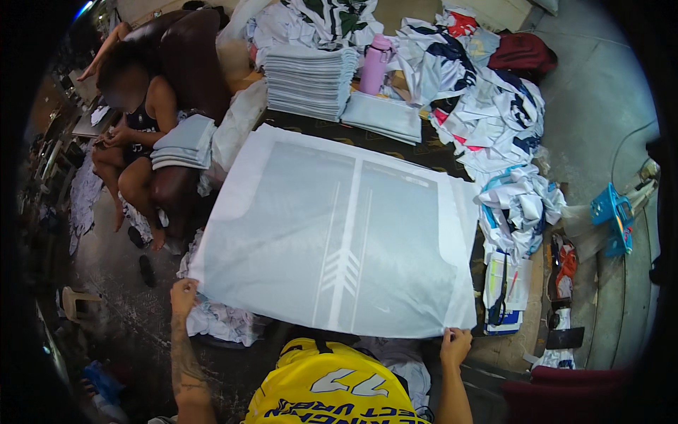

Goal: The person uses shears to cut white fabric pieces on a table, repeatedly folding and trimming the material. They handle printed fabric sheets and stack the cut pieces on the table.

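A large white fabric sheet (282,226) with grey printed panels and pale arrow stripes is spread in front of me. Its near left corner is pinched by my left hand (184,295), and its near right corner by my right hand (456,345). Between my hands the near edge hangs close to my yellow shirt (332,389). Beyond the sheet's far edge rises a tall stack of folded grey fabric (311,83), beside a lower folded pile (383,117). Part of the dark patterned table surface (311,128) shows between them and the sheet.
A pink bottle (375,65) stands by the stacks. Heaped white and navy cloth scraps (494,116) line the right side, with papers (507,290) nearer me. A blue plastic basket (613,215) is farther right. To the left, a person (134,120) sits beside folded grey cloth (183,143).
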A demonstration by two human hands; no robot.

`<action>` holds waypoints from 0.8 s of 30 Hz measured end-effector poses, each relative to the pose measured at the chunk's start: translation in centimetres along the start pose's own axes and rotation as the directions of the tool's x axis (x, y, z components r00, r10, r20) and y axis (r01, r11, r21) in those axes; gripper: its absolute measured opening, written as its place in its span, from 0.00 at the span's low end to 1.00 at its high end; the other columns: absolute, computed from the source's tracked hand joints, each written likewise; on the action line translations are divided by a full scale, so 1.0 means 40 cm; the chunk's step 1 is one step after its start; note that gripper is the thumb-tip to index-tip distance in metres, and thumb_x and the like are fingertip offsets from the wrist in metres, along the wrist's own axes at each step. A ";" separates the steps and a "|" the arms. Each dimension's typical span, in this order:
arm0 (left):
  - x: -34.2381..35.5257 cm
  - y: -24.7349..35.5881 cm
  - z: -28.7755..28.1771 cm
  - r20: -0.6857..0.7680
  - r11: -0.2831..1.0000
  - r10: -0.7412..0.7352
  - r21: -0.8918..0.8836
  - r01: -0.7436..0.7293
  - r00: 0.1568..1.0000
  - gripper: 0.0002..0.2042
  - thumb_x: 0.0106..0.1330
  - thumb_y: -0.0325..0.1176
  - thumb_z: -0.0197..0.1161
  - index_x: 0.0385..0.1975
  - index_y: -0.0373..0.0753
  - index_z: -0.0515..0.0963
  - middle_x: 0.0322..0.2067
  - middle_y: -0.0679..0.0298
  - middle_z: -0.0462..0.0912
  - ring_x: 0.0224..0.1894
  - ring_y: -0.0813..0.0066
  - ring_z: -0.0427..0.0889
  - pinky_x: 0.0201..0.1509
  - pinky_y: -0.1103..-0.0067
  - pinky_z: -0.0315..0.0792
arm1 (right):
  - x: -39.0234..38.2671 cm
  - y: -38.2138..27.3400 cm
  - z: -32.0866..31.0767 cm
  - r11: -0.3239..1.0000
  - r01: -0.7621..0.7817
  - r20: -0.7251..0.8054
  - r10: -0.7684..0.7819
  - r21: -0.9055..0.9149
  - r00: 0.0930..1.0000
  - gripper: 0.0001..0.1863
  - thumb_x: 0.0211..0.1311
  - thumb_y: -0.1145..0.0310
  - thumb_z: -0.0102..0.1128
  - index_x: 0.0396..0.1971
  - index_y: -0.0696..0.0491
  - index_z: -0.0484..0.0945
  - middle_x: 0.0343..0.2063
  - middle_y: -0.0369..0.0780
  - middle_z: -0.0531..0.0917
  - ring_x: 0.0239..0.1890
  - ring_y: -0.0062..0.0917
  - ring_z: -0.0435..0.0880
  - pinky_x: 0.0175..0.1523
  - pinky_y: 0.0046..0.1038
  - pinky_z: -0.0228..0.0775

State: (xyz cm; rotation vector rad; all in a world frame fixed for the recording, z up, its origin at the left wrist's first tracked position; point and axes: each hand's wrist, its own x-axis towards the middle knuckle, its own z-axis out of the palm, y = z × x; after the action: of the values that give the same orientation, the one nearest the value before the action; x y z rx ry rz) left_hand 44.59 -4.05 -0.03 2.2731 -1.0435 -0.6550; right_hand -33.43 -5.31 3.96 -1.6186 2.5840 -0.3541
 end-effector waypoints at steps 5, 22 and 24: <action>0.044 0.165 0.132 -0.411 0.911 0.358 0.352 -0.216 0.839 0.17 0.65 0.33 0.69 0.53 0.41 0.81 0.52 0.53 0.84 0.58 0.47 0.81 0.63 0.56 0.73 | 0.053 -0.175 -0.008 0.987 0.047 0.046 -0.055 0.155 0.997 0.09 0.66 0.66 0.69 0.39 0.56 0.84 0.41 0.46 0.78 0.49 0.45 0.78 0.54 0.44 0.69; 0.577 0.598 0.472 -0.166 0.812 0.545 0.349 -0.468 0.822 0.21 0.65 0.29 0.65 0.59 0.40 0.76 0.55 0.55 0.75 0.59 0.52 0.74 0.62 0.57 0.66 | 0.207 -0.399 0.132 0.981 0.133 0.242 -0.164 0.140 0.956 0.12 0.61 0.66 0.74 0.37 0.56 0.81 0.31 0.44 0.80 0.35 0.37 0.80 0.43 0.41 0.73; 0.713 0.654 0.456 0.016 0.785 0.499 0.415 -0.460 0.866 0.20 0.64 0.30 0.65 0.57 0.42 0.76 0.54 0.56 0.75 0.58 0.53 0.74 0.61 0.56 0.67 | 0.199 -0.416 0.117 0.983 0.133 0.234 -0.161 0.127 0.959 0.11 0.61 0.67 0.74 0.36 0.56 0.81 0.30 0.44 0.80 0.33 0.37 0.80 0.41 0.40 0.72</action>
State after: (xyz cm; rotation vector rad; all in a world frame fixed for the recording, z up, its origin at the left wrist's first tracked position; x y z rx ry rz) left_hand 36.05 -45.95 -1.95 2.1874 -1.7635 -0.1128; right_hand -21.49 -20.11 3.77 -1.7018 2.2328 -0.2810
